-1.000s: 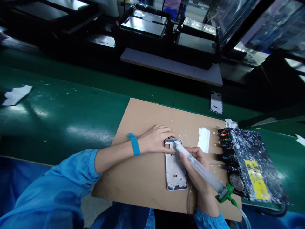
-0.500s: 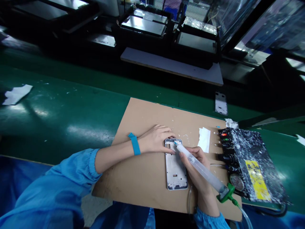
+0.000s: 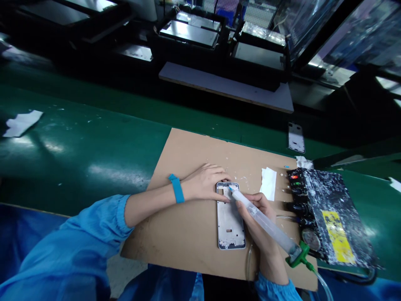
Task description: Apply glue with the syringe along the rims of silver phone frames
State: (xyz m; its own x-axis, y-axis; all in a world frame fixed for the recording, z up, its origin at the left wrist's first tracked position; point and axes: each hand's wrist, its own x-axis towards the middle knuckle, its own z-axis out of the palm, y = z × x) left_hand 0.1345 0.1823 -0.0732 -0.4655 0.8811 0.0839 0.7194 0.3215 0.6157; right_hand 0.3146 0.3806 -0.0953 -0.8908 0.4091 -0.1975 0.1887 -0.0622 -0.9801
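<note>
A metal phone mid-frame [image 3: 230,221], crusted with white adhesive, lies flat on a cardboard sheet [image 3: 188,156]. My left hand [image 3: 205,182] rests over the frame's top end, with its fingertips at the upper edge. My right hand [image 3: 253,213] is shut around a clear dispensing syringe [image 3: 266,223]. The syringe's blue tip [image 3: 230,188] meets the frame's upper area, close to my left fingers. A green fitting [image 3: 296,256] caps the barrel's far end, and a clear hose runs from it. A blue wrist strap [image 3: 177,189] circles my left forearm.
A black control box [image 3: 332,217] splattered with white, with a yellow label, stands right of the cardboard. White wipes [image 3: 268,184] lie beside it. Another phone frame [image 3: 296,138] sits on the green conveyor belt [image 3: 78,167]. Dark racks with flat panels stand beyond.
The phone frame on the green belt has moved to the right. My hands, the syringe and the frame beneath them have barely shifted.
</note>
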